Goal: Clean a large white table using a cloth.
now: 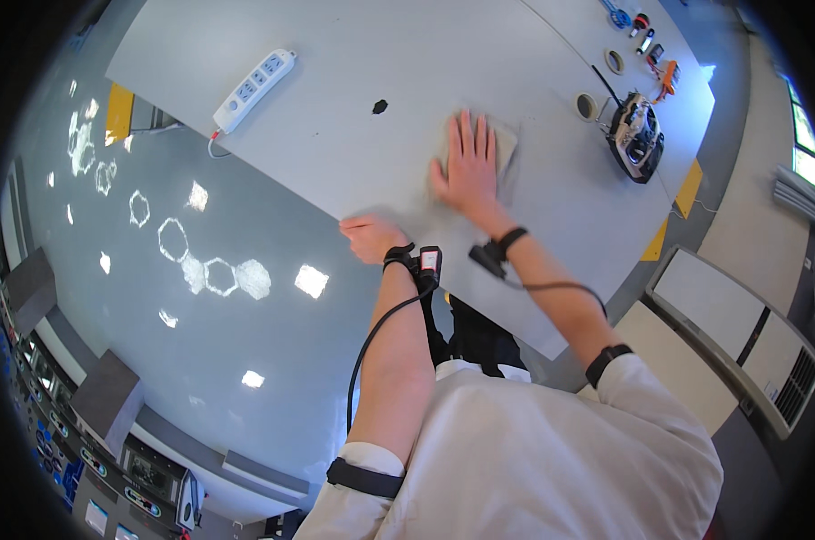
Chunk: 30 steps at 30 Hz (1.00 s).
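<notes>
My right hand [470,171] lies flat, fingers stretched out, on a light grey cloth [507,148] on the pale grey table [335,54]. The cloth shows mostly along the hand's right side, and its edges are a little blurred. At the near left edge of the table is my left hand [372,238], its fingers folded together and nothing visible in them. A small black patch [380,106] is on the tabletop ahead of my hands. Black straps with small cabled devices are around both wrists.
A white power strip [254,90] lies near the table's left edge. At the right stands an opened-up device with a dark shell [636,138], beside tape rolls [587,107] and an orange tool [669,79]. A white appliance [736,337] stands beyond the table at right.
</notes>
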Each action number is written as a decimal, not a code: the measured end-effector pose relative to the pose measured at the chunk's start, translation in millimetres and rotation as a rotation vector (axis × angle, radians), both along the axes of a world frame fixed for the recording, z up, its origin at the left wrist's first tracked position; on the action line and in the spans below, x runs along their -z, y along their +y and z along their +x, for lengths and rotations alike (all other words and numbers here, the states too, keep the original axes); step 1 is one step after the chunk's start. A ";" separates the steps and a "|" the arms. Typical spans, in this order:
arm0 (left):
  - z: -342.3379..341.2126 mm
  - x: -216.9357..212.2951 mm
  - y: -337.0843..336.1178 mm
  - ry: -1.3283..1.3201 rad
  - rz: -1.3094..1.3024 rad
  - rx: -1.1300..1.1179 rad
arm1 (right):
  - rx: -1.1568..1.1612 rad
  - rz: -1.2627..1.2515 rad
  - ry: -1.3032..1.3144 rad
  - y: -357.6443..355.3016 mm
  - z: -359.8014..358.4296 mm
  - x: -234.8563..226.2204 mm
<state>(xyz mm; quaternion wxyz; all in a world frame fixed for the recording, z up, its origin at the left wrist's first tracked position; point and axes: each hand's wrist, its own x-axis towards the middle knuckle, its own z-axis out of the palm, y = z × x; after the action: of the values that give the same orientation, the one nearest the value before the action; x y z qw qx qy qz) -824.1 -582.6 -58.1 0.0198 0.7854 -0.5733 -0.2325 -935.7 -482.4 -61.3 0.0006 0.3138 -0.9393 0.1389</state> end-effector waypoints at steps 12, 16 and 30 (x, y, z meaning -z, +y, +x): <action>-5.0 -8.3 0.4 0.084 0.063 0.007 | 0.109 -0.070 0.153 -129.9 -133.0 1.1; 2.9 -8.3 -1.5 0.103 0.038 0.030 | -0.044 -0.130 0.065 -138.2 -78.9 -6.8; 2.4 3.2 -2.1 0.191 -0.030 0.042 | -0.209 0.062 -0.019 50.2 49.8 -5.7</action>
<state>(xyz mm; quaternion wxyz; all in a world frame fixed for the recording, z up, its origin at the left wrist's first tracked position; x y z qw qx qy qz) -821.7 -584.8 -61.3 0.0812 0.7471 -0.5885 -0.2983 -885.9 -432.2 -55.6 -0.0326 0.4084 -0.9053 0.1121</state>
